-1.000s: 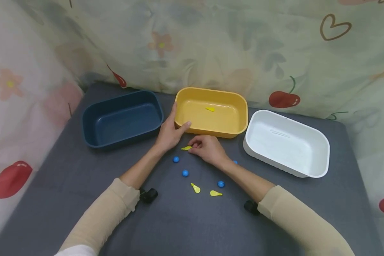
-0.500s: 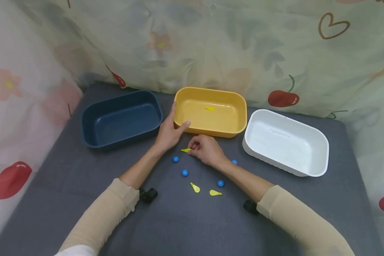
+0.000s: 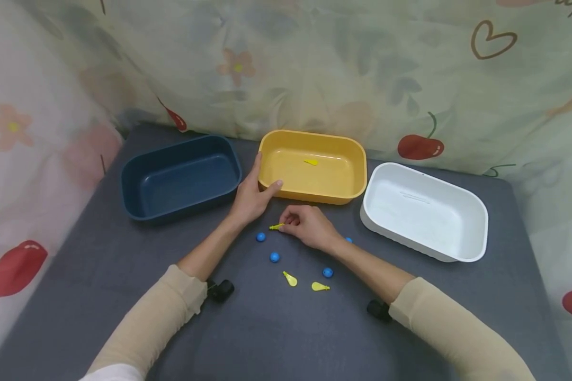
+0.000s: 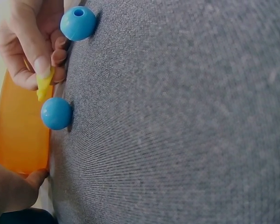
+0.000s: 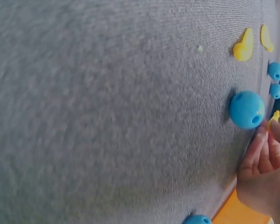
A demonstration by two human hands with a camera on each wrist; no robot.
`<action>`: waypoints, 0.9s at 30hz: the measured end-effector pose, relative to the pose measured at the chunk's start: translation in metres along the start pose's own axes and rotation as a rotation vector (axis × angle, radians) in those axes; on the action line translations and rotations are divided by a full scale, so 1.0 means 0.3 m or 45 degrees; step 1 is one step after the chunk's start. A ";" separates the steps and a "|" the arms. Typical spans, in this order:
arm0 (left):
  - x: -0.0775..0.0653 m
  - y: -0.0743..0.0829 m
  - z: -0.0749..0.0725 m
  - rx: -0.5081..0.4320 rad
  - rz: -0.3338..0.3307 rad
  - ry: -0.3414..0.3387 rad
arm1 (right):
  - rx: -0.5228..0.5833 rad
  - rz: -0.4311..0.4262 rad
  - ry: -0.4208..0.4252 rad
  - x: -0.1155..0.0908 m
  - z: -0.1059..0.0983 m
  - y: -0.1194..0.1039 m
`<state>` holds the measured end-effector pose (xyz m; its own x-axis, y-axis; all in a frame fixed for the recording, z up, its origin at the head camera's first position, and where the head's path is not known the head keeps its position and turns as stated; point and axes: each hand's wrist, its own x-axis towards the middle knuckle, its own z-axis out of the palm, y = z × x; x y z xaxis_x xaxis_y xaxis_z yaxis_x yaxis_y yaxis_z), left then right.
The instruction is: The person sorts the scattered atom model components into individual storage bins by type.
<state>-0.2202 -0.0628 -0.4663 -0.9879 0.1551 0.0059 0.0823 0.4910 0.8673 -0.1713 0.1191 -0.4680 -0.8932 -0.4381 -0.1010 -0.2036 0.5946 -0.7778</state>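
Observation:
In the head view, my left hand (image 3: pixel 251 200) rests against the left front corner of the yellow bin (image 3: pixel 336 197), thumb at the front rim and fingers stretched along the side. My right hand (image 3: pixel 310 226) pinches a small yellow teardrop-shaped piece (image 3: pixel 276 226) between thumb and fingers, in front of that bin. The narrow end of the piece points left; the left wrist view also shows the pinched yellow piece (image 4: pixel 44 86). Another yellow teardrop-shaped piece (image 3: pixel 311 162) lies inside the yellow bin. Close below the pinched one sits a blue ball (image 3: pixel 260 237).
A dark blue bin (image 3: pixel 181 182) stands left and a white bin (image 3: pixel 424 211) right. On the grey cloth lie more blue balls with holes (image 3: pixel 274 257), one partly hidden by the right forearm, and two yellow pieces (image 3: pixel 290 279). A patterned curtain (image 3: pixel 286 63) hangs behind.
My right hand has drawn slightly toward me with the pinched yellow piece, which has turned more edge-on. My left hand has stayed at the yellow bin's corner.

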 end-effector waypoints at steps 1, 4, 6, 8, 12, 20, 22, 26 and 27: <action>0.001 0.000 0.001 0.000 0.003 -0.002 | 0.008 0.001 -0.016 -0.002 -0.004 -0.001; 0.001 0.001 0.003 0.002 0.017 -0.007 | 0.034 -0.002 -0.055 -0.008 -0.015 -0.006; 0.002 0.003 0.003 0.005 0.022 -0.007 | 0.057 -0.006 -0.078 -0.013 -0.021 -0.008; 0.003 0.004 0.004 0.005 0.023 -0.005 | 0.081 -0.015 -0.090 -0.019 -0.027 -0.009; 0.005 0.004 0.005 0.000 0.008 -0.003 | 0.132 -0.028 -0.089 -0.032 -0.039 -0.010; 0.002 0.001 0.003 -0.006 0.004 0.003 | 0.182 0.007 -0.103 -0.051 -0.091 -0.034; 0.001 0.000 0.002 -0.003 0.004 0.001 | 0.185 0.013 -0.110 -0.055 -0.111 -0.041; 0.001 0.001 -0.001 0.005 0.000 -0.002 | 0.185 0.015 -0.107 -0.062 -0.147 -0.054; 0.001 0.001 -0.002 0.009 0.001 -0.001 | 0.182 0.014 -0.104 -0.064 -0.154 -0.057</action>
<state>-0.2205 -0.0630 -0.4658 -0.9877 0.1563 0.0058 0.0837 0.4966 0.8639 -0.1693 0.1485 -0.4240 -0.8585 -0.4886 -0.1555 -0.1299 0.5005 -0.8559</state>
